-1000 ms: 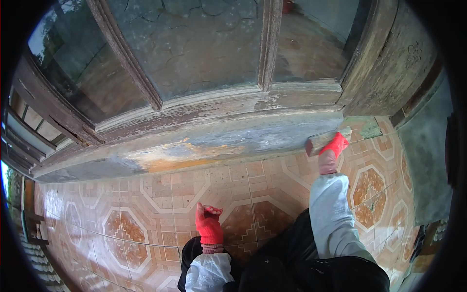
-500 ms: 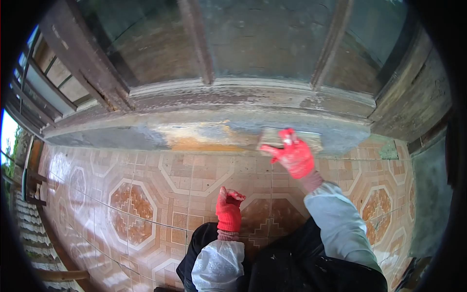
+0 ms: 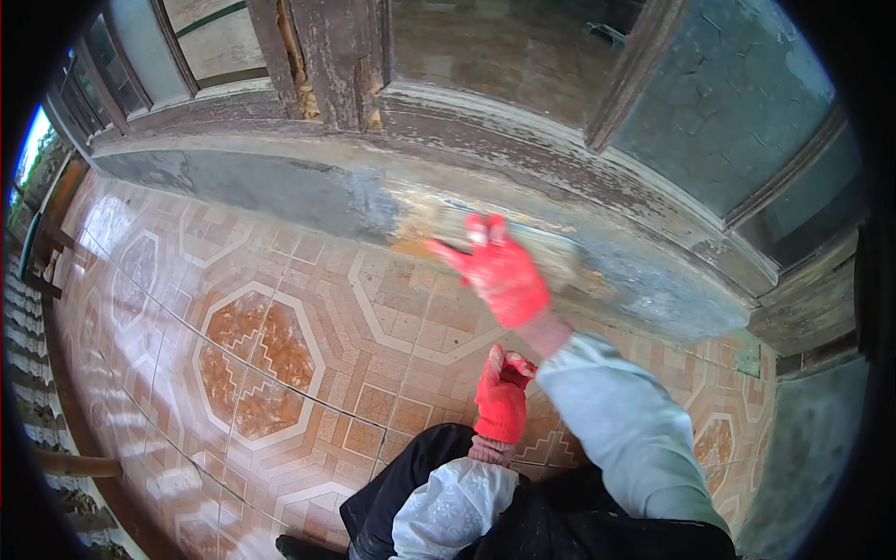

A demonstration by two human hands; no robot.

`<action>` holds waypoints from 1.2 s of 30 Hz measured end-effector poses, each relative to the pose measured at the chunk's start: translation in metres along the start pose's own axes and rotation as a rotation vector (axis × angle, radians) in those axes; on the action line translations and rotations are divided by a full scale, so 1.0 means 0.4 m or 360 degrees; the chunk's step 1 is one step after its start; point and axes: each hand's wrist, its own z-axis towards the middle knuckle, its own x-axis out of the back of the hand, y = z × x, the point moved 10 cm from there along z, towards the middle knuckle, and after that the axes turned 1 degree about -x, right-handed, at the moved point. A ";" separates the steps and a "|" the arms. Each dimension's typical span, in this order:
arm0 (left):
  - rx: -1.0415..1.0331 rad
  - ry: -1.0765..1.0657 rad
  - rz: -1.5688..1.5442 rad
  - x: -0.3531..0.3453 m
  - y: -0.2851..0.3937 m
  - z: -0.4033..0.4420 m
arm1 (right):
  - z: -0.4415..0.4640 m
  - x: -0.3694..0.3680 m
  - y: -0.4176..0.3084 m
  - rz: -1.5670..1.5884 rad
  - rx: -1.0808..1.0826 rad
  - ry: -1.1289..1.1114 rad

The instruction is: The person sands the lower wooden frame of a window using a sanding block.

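My right hand (image 3: 505, 277), in a red work glove, grips a flat rectangular plastering trowel (image 3: 557, 254), blurred by motion. The trowel's plate lies against the face of the low sill wall (image 3: 271, 191), over a patch of bare yellowish surface (image 3: 413, 224) with grey cement on both sides. The trowel's handle is hidden beneath the glove. Held low, close to my knees, my left hand (image 3: 504, 397) wears a matching red glove. Its fingers are curled in, and nothing shows in them.
Above the sill wall runs a weathered wooden window frame (image 3: 523, 159) with glass panes. Patterned floor tiles (image 3: 257, 364) extend below and to the left. A balustrade (image 3: 28, 401) lines the left edge, and a grey wall (image 3: 807, 448) stands on the right.
The view has turned and shifted left along the wall. My right hand has carried the trowel leftward, onto the bare yellowish patch. My left hand stays low with its fingers curled.
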 end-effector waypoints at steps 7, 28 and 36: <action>-0.0212 0.0407 -0.0322 0.056 0.095 0.029 | 0.122 -0.010 -0.152 -0.0628 0.0526 0.0134; -0.0073 -0.0469 -0.0647 -0.246 0.348 -0.447 | -0.478 0.316 0.655 0.0206 -0.0334 -0.0879; 0.0120 -0.0474 -0.0724 -0.231 0.246 -0.378 | -0.312 0.342 0.474 0.0123 0.0472 -0.0953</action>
